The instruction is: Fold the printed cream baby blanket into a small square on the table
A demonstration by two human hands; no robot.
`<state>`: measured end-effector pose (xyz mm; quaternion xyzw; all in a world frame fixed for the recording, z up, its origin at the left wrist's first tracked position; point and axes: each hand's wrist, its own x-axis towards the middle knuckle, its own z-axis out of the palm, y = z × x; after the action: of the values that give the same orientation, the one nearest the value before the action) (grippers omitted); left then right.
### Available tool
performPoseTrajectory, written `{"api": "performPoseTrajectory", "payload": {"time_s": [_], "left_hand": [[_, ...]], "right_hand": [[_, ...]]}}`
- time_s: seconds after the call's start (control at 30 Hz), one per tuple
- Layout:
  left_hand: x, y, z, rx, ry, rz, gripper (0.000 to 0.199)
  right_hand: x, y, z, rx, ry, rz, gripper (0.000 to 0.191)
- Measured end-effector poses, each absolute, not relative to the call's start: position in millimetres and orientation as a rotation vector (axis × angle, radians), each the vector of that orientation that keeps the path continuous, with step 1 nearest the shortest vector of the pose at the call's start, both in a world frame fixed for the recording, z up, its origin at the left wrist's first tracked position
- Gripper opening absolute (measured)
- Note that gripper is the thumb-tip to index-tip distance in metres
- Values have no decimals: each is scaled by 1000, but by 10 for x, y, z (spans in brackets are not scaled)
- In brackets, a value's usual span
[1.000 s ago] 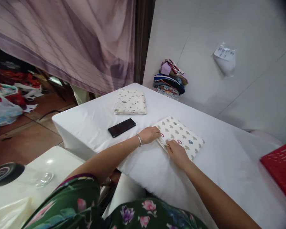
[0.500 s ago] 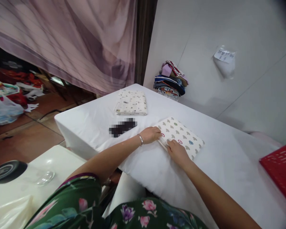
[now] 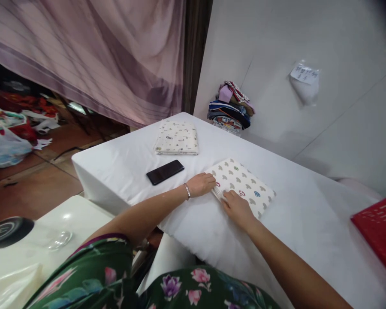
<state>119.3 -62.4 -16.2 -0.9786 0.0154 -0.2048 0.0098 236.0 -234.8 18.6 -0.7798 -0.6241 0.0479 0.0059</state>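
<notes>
A folded white cloth with grey, red, blue and green motifs [image 3: 244, 182] lies flat on the white-covered table [image 3: 296, 219]. My left hand [image 3: 202, 184] grips its left corner, thumb and fingers pressed together on the layered edge. At the near end of that same edge, my right hand [image 3: 238, 208] pinches the layers. A second folded cloth with small prints [image 3: 176, 138] rests at the far corner of the table. Between it and my left forearm lies a black phone [image 3: 165, 172], screen up.
A stack of folded clothes [image 3: 230, 107] stands beyond the far edge by the wall. A red item [image 3: 378, 227] is at the right. On a white surface [image 3: 93, 214] at lower left lies a clear jar with a black lid [image 3: 9, 231]. A pink curtain [image 3: 116, 56] hangs behind.
Both hands have shifted very slightly left along with the edge of the cloth they hold. The rest of the layout is the same.
</notes>
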Motion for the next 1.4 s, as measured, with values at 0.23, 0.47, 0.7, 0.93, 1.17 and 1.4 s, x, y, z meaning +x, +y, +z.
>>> {"api": "performPoseTrajectory", "payload": {"time_s": [0.23, 0.47, 0.7, 0.93, 1.17, 1.4], "left_hand": [[1120, -602, -84, -3102, 144, -587, 36], [1186, -633, -126, -3024, 79, -655, 26], [1172, -647, -200, -3011, 67, -699, 26], [1140, -756, -124, -3159, -134, -758, 15], [1512, -1022, 55, -3214, -385, -965, 32], [1617, -979, -294, -3185, -875, -669, 57]], "right_hand": [[2297, -2360, 119, -2531, -2008, -24, 21], [2363, -2405, 65, -2454, -2003, -152, 20], [2348, -2389, 43, -2412, -2064, -204, 20], [2332, -2355, -79, -2374, -2100, -217, 21], [2331, -2339, -270, -2215, -1981, -264, 35], [2491, -2623, -286, -2027, -1993, -136, 38]]}}
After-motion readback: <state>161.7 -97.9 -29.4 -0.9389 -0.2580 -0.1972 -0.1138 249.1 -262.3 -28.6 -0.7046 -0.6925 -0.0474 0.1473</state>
